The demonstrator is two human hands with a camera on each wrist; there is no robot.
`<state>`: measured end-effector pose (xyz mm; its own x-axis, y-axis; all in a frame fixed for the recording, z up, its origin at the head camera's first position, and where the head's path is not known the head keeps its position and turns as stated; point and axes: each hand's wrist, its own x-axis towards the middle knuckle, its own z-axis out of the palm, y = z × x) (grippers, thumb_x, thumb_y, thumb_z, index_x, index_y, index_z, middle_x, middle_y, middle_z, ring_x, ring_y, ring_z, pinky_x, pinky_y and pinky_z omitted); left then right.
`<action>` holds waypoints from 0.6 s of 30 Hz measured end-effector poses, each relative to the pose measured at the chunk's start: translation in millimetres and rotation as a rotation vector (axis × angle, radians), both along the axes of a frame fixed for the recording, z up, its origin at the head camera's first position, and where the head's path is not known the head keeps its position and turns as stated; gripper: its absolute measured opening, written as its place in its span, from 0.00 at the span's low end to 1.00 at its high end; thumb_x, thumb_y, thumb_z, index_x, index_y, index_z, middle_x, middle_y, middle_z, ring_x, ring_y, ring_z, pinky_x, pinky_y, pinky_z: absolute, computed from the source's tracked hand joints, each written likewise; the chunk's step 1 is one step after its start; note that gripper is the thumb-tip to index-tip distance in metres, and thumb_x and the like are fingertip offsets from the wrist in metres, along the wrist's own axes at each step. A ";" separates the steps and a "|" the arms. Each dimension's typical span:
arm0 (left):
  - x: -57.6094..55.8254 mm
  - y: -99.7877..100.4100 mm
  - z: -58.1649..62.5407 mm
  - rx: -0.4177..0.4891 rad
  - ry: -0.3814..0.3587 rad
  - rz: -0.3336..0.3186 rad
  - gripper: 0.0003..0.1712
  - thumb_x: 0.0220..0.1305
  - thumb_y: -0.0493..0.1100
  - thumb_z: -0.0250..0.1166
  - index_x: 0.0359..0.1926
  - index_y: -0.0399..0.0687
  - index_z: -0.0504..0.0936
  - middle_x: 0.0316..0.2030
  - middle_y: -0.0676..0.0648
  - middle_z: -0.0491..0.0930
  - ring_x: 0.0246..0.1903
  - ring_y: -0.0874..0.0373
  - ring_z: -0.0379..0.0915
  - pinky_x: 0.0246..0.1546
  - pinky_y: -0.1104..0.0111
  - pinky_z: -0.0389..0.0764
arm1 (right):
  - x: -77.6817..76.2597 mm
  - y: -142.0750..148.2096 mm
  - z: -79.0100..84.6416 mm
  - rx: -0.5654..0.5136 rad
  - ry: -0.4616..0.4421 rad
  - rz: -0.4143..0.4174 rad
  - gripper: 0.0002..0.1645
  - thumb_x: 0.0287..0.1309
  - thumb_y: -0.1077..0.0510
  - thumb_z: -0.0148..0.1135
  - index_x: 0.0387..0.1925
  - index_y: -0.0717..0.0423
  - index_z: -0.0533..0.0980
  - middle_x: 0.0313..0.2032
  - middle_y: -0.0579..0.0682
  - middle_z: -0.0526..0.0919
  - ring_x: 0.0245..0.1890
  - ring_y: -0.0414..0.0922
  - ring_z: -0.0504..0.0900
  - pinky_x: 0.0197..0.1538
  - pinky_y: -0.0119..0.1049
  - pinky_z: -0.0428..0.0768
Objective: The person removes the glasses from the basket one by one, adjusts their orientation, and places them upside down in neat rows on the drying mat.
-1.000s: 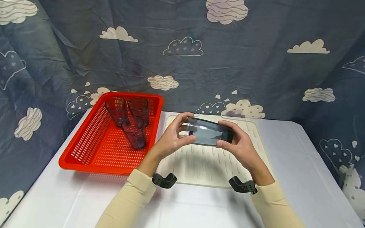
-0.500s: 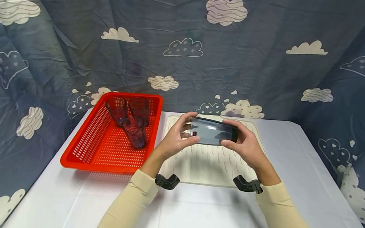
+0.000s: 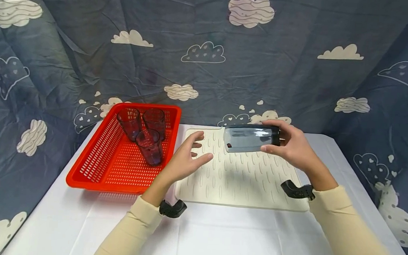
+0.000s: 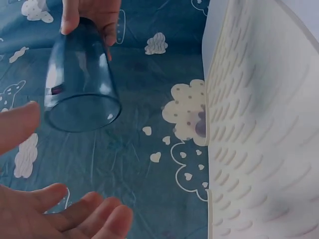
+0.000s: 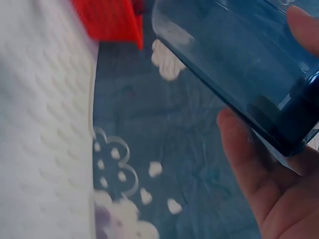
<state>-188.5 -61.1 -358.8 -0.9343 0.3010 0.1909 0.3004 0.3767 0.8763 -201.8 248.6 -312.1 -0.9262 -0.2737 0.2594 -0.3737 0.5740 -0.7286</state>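
Observation:
A blue-grey drinking glass lies sideways in the air above the cream ribbed mat, its mouth facing left. My right hand grips it round the dark base end, thumb on the near side and fingers on the far side. In the right wrist view the glass fills the upper right, between thumb and fingers. My left hand is apart from the glass, to its left, with thumb and fingers spread and nothing between them. From the left wrist the rim of the glass faces me.
A red perforated basket stands on the left of the white table. Inside it are three upright drinking glasses, grouped toward its right and back. A dark curtain with cloud prints hangs behind the table and at both sides.
My left hand has let go of the glass and moved left and down. My right hand has carried the glass to the right and slightly up.

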 end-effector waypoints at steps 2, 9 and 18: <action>2.7 -4.0 0.1 0.001 0.003 0.008 0.39 0.63 0.45 0.66 0.72 0.45 0.61 0.69 0.41 0.67 0.65 0.43 0.69 0.62 0.50 0.76 | -4.6 4.7 6.0 0.060 0.004 -0.021 0.43 0.51 0.59 0.75 0.68 0.52 0.68 0.63 0.60 0.72 0.45 0.47 0.81 0.37 0.24 0.78; 4.5 -5.1 -3.5 0.045 0.017 0.074 0.34 0.64 0.43 0.64 0.70 0.45 0.64 0.67 0.41 0.70 0.64 0.44 0.71 0.61 0.51 0.78 | -18.5 16.0 18.1 0.207 -0.033 -0.088 0.44 0.52 0.52 0.76 0.69 0.47 0.67 0.66 0.61 0.69 0.50 0.60 0.78 0.39 0.44 0.77; 6.4 -6.1 -4.6 0.027 0.016 0.044 0.33 0.65 0.41 0.63 0.69 0.43 0.65 0.66 0.40 0.71 0.62 0.43 0.71 0.60 0.48 0.77 | -33.9 28.8 24.0 0.346 -0.040 -0.112 0.48 0.49 0.55 0.76 0.70 0.49 0.62 0.68 0.62 0.68 0.65 0.65 0.68 0.57 0.68 0.71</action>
<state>-182.2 -67.2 -363.5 -0.9432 0.2544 0.2138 0.2986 0.3660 0.8814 -235.7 277.5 -288.0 -0.9629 -0.2353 0.1322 -0.2697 0.8250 -0.4967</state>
